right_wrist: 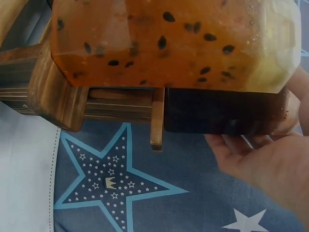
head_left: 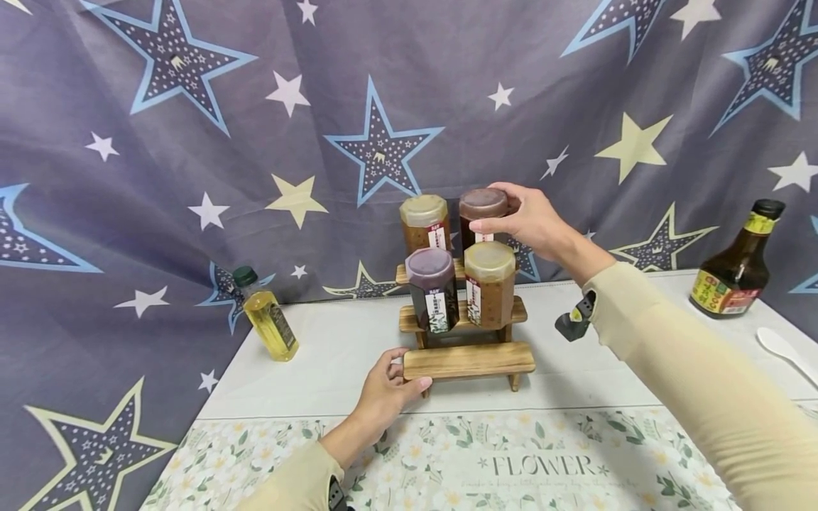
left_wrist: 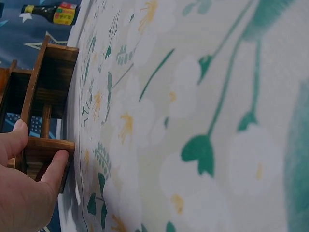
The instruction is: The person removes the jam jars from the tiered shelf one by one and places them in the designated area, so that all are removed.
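Handling a dark red jar (head_left: 483, 202) at the right end of the top tier of a three-step wooden rack (head_left: 469, 360) looked like the step in hand. Right hand (head_left: 533, 221) gripped it up by the lid, thumb in front, fingers round the side. Base was right at the top board; couldn't tell if the board bore its full weight. Good practice there: jar level, straight vertical motion, no dragging, grip held till the base sat flat.

Left hand (head_left: 383, 387) pinched the left end of the bottom board. Sensible brace, since a knock up high could have tipped the rack.

Main obstruction: front amber jar (head_left: 491, 291) on the middle tier, hiding the dark one's lower part. Rear amber jar (head_left: 418, 231) stood just beside it on the left, so little slack that way. Starry cloth (head_left: 383, 35) hung behind. Purple-lidded jar (head_left: 431, 284) shared the middle tier.

Farther out on the table (head_left: 339, 333): oil bottle (head_left: 271, 319) left, sauce bottle (head_left: 735, 266) and white spoon (head_left: 780, 348) right, all well apart from the rack.
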`<action>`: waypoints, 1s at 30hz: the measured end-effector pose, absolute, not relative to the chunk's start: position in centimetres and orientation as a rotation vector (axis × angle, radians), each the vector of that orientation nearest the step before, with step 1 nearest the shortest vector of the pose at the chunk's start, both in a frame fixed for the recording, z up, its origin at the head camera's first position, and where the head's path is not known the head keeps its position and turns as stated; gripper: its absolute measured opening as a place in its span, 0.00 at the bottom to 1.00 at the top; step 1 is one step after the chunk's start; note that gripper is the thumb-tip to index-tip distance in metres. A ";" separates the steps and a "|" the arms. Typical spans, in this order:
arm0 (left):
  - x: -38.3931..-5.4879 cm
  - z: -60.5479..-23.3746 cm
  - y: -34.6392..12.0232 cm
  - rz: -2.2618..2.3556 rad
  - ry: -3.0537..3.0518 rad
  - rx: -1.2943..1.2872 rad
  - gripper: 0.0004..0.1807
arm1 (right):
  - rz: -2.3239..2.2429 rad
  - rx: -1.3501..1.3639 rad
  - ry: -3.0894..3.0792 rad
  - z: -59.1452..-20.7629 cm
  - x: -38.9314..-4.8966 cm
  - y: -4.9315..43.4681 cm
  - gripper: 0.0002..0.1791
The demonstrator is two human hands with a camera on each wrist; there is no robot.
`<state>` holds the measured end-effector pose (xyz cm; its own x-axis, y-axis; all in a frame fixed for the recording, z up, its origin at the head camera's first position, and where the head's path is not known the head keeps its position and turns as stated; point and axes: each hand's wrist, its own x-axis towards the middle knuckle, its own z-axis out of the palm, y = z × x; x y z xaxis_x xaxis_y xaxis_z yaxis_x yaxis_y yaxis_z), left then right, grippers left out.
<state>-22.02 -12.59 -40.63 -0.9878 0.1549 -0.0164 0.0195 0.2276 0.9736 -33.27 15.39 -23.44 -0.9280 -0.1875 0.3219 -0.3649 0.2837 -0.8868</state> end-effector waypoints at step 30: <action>-21.8 -40.4 -12.3 1.908 2.340 0.126 0.38 | 1.557 0.277 -2.304 -24.0 -29.5 24.0 0.35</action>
<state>-21.79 -12.31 -40.36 -0.9893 0.1400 -0.0401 -0.0111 0.2020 0.9793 -29.52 24.02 -24.04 -0.9213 0.0308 0.3876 -0.3481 0.3788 -0.8575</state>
